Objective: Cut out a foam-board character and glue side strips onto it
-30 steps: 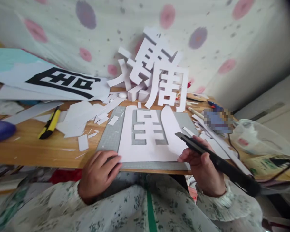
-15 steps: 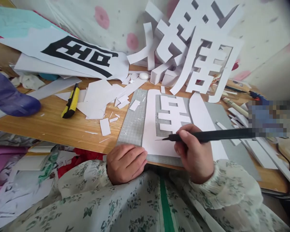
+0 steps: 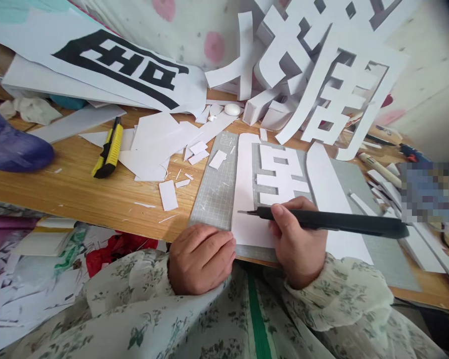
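In the head view, the right hand [image 3: 301, 244] has swung a long, slim black craft knife [image 3: 344, 220] over from the right side, where its blade angled upward a second ago. Its fingers are closed around the knife's front end, and the narrow metal tip now points left over the lower-left band of a flat white cut-out panel [image 3: 252, 227]. That puts the blade at the panel's unbroken lower part, below the openings, though I cannot tell whether it touches the surface. No new slit shows there, so I judge the stroke not yet made.

The panel lies flat on a gray gridded cutting mat [image 3: 215, 199] on the brown wooden worktop [image 3: 112, 209]. The left hand [image 3: 202, 259] has stayed at its lower-left corner, fingers loosely bent and held together; whether they pinch the edge is hidden. It seems to serve as a steadying hand.

The yellow-and-black utility knife [image 3: 110, 147] lies untouched to the left, near loose white offcuts [image 3: 168, 194]. Behind the mat, the thick white character shapes [image 3: 311, 86] stand piled up, unchanged.
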`<state>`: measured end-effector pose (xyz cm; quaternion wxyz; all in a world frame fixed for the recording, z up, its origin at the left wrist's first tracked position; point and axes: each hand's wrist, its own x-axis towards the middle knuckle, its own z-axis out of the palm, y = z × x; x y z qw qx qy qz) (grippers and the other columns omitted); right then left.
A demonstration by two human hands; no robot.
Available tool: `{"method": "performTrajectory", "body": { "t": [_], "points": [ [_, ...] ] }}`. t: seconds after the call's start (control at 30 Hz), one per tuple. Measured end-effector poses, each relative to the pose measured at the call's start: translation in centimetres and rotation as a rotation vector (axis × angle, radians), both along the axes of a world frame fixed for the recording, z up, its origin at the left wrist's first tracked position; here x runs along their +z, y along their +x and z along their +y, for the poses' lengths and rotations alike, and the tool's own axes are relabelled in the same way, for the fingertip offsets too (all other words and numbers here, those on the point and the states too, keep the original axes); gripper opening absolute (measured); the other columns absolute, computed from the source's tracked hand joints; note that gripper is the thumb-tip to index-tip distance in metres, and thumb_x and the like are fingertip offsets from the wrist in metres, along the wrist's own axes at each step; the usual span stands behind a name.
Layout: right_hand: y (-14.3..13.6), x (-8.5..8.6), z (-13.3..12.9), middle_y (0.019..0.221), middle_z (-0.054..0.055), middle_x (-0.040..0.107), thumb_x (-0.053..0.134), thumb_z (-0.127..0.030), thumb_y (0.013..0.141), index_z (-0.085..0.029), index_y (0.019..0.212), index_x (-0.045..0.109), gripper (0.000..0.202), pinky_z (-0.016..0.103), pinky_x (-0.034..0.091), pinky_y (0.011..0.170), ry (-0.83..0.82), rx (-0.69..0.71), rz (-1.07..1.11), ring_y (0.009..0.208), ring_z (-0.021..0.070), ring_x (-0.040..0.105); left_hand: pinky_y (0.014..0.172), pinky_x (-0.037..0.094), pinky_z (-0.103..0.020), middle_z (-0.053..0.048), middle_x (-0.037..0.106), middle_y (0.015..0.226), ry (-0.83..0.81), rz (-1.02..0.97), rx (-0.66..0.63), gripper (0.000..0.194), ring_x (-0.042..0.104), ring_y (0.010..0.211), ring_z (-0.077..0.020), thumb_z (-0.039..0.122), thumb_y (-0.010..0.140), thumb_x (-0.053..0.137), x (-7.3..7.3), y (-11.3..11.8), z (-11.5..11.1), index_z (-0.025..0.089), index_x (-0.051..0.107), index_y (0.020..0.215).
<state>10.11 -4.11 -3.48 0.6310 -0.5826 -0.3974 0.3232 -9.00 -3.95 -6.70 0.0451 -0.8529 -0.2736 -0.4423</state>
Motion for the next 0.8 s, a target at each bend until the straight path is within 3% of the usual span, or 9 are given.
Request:
{"method": "performTrajectory", "body": {
  "t": [0.17, 0.23, 0.37, 0.47, 0.6, 0.7, 0.8],
  "points": [
    [1.1, 0.2, 0.2, 0.044, -0.009, 0.049, 0.079, -0.039, 0.077, -0.021, 0.070, 0.055, 0.030, 0.023, 0.037, 0.043, 0.087, -0.059, 0.162, 0.039, 0.0093, 0.042, 0.099, 0.046, -0.056, -0.015, 0.069, 0.126, -0.345, 0.223, 0.193, 0.035, 0.061, 0.109, -0.0346, 0.030, 0.089, 0.062, 2.5, 0.0, 0.3, 0.014, 0.067, 0.119],
    [1.5, 0.1, 0.1, 0.042, -0.009, 0.049, 0.078, -0.038, 0.077, -0.021, 0.069, 0.056, 0.029, 0.023, 0.038, 0.044, 0.093, -0.050, 0.194, 0.039, 0.0090, 0.042, 0.106, 0.038, -0.063, -0.016, 0.064, 0.136, -0.397, 0.320, 0.182, 0.046, 0.056, 0.120, -0.0382, 0.042, 0.091, 0.062, 3.0, -0.1, 0.4, 0.015, 0.063, 0.129],
    [2.4, -0.4, -0.6, 0.047, -0.008, 0.053, 0.076, -0.041, 0.080, -0.021, 0.074, 0.058, 0.028, 0.023, 0.040, 0.045, 0.036, -0.001, 0.083, 0.042, 0.0103, 0.047, 0.112, 0.026, -0.063, -0.013, 0.064, 0.138, -0.413, 0.368, 0.132, 0.054, 0.052, 0.126, -0.0364, 0.054, 0.092, 0.058, 3.0, -0.2, 0.3, 0.018, 0.061, 0.132],
    [3.5, -0.6, -1.3, 0.065, -0.001, 0.068, 0.073, -0.041, 0.085, -0.021, 0.090, 0.065, 0.022, 0.027, 0.051, 0.054, 0.041, 0.027, -0.177, 0.056, 0.0152, 0.063, 0.115, 0.021, -0.060, -0.013, 0.064, 0.137, -0.411, 0.352, 0.154, 0.053, 0.053, 0.126, -0.0346, 0.055, 0.094, 0.055, 2.6, -0.2, 0.0, 0.016, 0.061, 0.130],
    [5.2, -0.5, -1.8, 0.106, 0.010, 0.076, 0.066, -0.035, 0.092, -0.022, 0.127, 0.061, 0.038, 0.038, 0.061, 0.078, 0.167, 0.177, -0.779, 0.092, 0.0259, 0.075, 0.119, 0.015, -0.058, -0.011, 0.065, 0.138, -0.400, 0.318, 0.201, 0.049, 0.054, 0.126, -0.0332, 0.053, 0.096, 0.053, 2.2, 0.2, -0.5, 0.017, 0.063, 0.128],
    [6.1, -0.7, -2.0, 0.108, 0.013, 0.076, 0.055, -0.036, 0.098, -0.018, 0.123, 0.063, 0.031, 0.044, 0.062, 0.081, 0.308, 0.312, -1.190, 0.102, 0.0316, 0.073, 0.119, 0.015, -0.057, -0.010, 0.064, 0.139, -0.392, 0.311, 0.222, 0.046, 0.054, 0.127, -0.0331, 0.051, 0.095, 0.056, 2.0, 0.4, -0.7, 0.018, 0.063, 0.127],
    [6.4, -1.0, -2.2, 0.104, 0.015, 0.077, 0.052, -0.043, 0.098, -0.015, 0.116, 0.064, 0.035, 0.049, 0.063, 0.082, 0.395, 0.326, -1.329, 0.103, 0.0347, 0.072, 0.117, 0.016, -0.062, -0.010, 0.064, 0.139, -0.404, 0.314, 0.239, 0.044, 0.054, 0.127, -0.0347, 0.047, 0.091, 0.063, 2.2, 0.4, -0.7, 0.020, 0.063, 0.126]
  ]
}}
